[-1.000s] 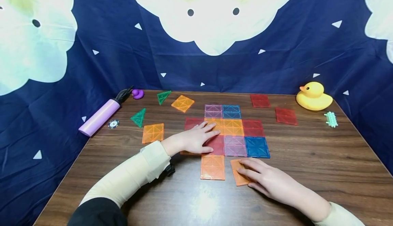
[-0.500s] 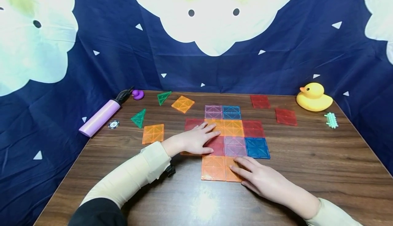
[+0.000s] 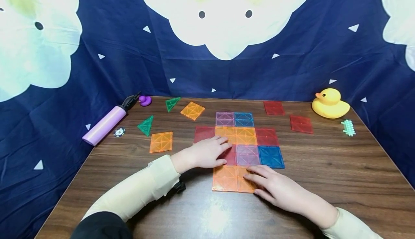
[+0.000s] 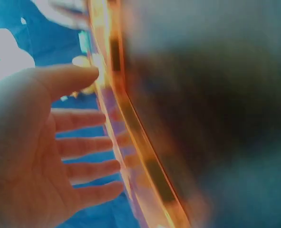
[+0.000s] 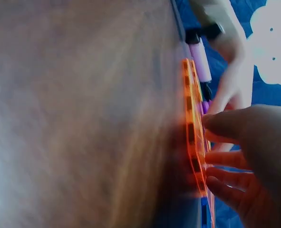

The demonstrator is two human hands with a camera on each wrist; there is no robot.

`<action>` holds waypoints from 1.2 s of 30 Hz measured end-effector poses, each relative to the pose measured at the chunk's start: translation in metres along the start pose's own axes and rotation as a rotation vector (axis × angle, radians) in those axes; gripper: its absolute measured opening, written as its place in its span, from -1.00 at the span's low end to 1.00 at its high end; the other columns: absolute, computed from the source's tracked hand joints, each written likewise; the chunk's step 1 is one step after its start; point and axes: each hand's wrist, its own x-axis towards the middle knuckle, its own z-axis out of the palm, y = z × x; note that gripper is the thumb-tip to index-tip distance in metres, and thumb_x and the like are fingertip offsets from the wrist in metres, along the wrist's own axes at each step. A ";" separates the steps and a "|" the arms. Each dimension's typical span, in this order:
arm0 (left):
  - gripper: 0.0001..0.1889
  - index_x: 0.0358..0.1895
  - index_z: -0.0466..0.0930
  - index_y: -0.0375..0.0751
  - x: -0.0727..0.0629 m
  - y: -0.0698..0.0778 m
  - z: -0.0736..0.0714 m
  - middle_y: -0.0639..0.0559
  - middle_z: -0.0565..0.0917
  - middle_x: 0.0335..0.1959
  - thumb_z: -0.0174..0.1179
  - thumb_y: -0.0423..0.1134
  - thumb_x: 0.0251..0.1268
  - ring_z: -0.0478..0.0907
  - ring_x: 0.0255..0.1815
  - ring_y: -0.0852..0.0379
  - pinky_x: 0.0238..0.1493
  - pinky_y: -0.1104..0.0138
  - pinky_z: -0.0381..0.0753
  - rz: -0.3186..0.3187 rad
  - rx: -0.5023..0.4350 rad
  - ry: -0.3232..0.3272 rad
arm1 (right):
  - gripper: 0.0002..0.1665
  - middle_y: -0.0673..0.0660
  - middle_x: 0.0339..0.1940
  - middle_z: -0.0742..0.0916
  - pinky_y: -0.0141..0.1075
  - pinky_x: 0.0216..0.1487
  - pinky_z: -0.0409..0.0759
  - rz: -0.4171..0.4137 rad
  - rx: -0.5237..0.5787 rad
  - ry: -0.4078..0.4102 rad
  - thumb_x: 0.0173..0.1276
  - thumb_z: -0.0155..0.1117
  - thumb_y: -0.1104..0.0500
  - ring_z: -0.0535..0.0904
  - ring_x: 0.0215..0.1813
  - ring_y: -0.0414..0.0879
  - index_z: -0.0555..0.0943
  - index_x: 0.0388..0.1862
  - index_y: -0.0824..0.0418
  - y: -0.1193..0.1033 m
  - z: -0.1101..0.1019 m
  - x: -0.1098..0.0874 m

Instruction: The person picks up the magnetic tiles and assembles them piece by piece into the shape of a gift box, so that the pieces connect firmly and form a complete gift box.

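Observation:
Square translucent magnetic tiles lie flat, edge to edge, in a block mid-table. My left hand [image 3: 205, 153] is spread palm down over the block's left side, partly covering a red magnetic tile [image 3: 231, 156]. In the left wrist view its extended fingertips [image 4: 112, 142] reach the tile layer. My right hand [image 3: 282, 188] rests its fingertips on the front-right orange magnetic tile [image 3: 245, 181], covering that tile's right part. This tile meets another orange tile [image 3: 224, 178] on its left. Purple [image 3: 248, 155] and blue [image 3: 271, 156] tiles adjoin behind.
Loose orange tiles [image 3: 161, 142] and green triangles [image 3: 146, 125] lie left, near a poker chip [image 3: 119, 132], a lilac hand pump [image 3: 105, 124] and a small purple duck [image 3: 145, 101]. Two red tiles [image 3: 301, 123], a yellow duck [image 3: 330, 103] and a mint bumpy piece [image 3: 348, 127] are at right.
The right hand has slid the orange magnetic tile left, closing the gap to its orange neighbour. The left hand's fingers have drawn back slightly toward the near side, uncovering more of the orange row.

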 end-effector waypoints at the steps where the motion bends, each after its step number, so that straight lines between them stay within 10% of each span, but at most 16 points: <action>1: -0.33 0.51 0.36 -0.20 -0.002 0.006 0.000 -0.20 0.36 0.50 0.16 0.09 0.49 0.32 0.48 -0.19 0.43 0.05 0.32 0.011 0.031 0.020 | -0.50 0.10 0.31 0.61 0.01 0.17 0.60 0.022 0.029 -0.005 0.46 0.34 0.12 0.53 0.29 0.02 0.59 0.36 0.10 0.001 -0.001 0.000; 11: -0.37 0.45 0.42 -0.16 -0.031 0.069 0.015 -0.16 0.46 0.41 0.09 0.17 0.51 0.41 0.38 -0.13 0.30 0.10 0.49 0.156 0.221 0.126 | -0.56 0.18 0.29 0.63 0.16 0.28 0.46 0.361 0.257 0.177 0.51 0.25 0.26 0.51 0.35 0.13 0.57 0.33 0.23 0.039 -0.016 -0.006; 19: -0.34 0.50 0.38 -0.11 -0.034 0.093 0.024 -0.19 0.45 0.41 0.06 0.19 0.51 0.39 0.40 -0.18 0.28 0.06 0.49 0.078 0.286 0.115 | -0.41 0.50 0.47 0.38 0.21 0.42 0.25 0.743 0.657 0.268 0.65 0.01 0.18 0.26 0.49 0.37 0.26 0.51 0.45 0.062 -0.027 -0.005; 27: -0.41 0.47 0.42 -0.12 -0.027 0.095 0.027 -0.21 0.49 0.37 0.08 0.12 0.54 0.46 0.36 -0.14 0.19 0.14 0.58 0.052 0.315 0.091 | -0.35 0.45 0.58 0.18 -0.39 0.30 0.40 0.771 1.062 0.335 0.70 -0.14 0.18 0.15 0.55 0.27 0.03 0.60 0.46 0.070 -0.029 -0.003; 36: -0.47 0.40 0.50 -0.19 -0.024 0.096 0.028 -0.23 0.57 0.30 0.07 0.04 0.54 0.53 0.30 -0.16 0.13 0.17 0.63 0.075 0.347 0.131 | -0.58 0.09 0.27 0.54 -0.36 0.14 0.57 0.792 1.367 0.540 0.65 -0.05 0.27 0.54 0.24 -0.21 0.39 0.41 0.27 0.074 -0.037 -0.006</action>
